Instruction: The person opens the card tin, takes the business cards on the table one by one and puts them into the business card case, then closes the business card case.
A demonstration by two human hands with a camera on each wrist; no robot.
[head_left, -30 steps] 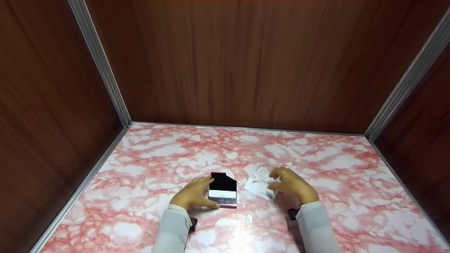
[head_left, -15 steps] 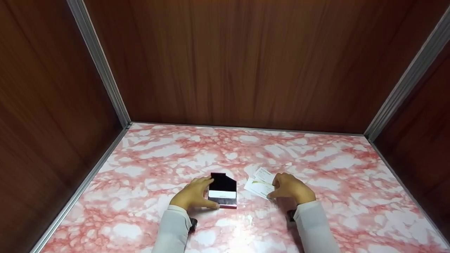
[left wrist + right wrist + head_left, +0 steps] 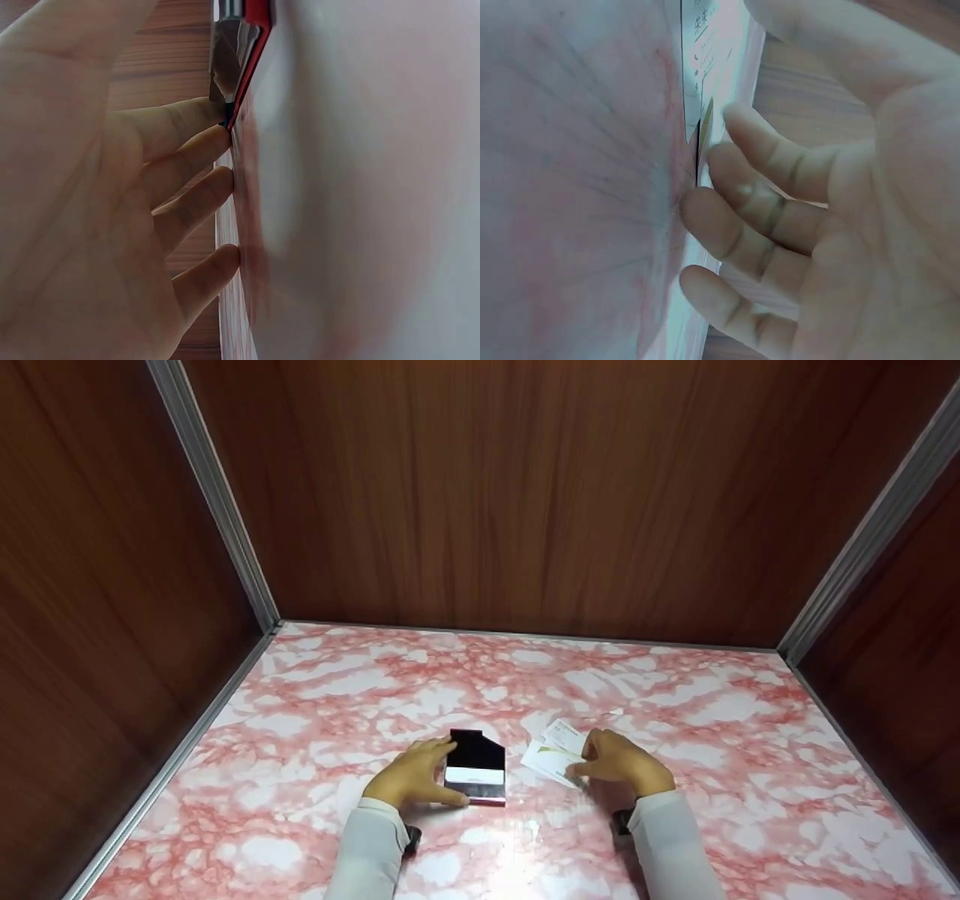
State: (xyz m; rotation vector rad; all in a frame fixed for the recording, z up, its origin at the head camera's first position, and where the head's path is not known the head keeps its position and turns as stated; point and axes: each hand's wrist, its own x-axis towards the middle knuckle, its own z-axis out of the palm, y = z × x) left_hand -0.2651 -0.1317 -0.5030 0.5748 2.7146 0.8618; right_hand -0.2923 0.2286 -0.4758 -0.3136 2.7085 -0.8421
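Note:
In the head view, a dark, glossy card case (image 3: 476,772) with a pale band and reddish edge lies flat on the table. My left hand (image 3: 416,772) grips its left side, thumb at the near edge and forefinger toward the far edge. The left wrist view shows the other fingers (image 3: 196,202) extended to the tabletop. Right of the case, two white printed business cards (image 3: 547,761) overlap. Over their right end, my right hand (image 3: 619,761) has curled fingers, its thumb on the nearer card. The right wrist view shows the fingertips (image 3: 705,210) low beside the card edges.
The pink-and-white marbled table (image 3: 360,682) runs back to a brown wood-grain wall (image 3: 480,495). Side panels with metal corner posts (image 3: 217,495) enclose it at left and right. Light glares off the tabletop near the front.
My right hand has come down onto the cards, fingers drawing closer together, and its thumb has shifted slightly left over the nearer card. My left hand and the case stay in place.

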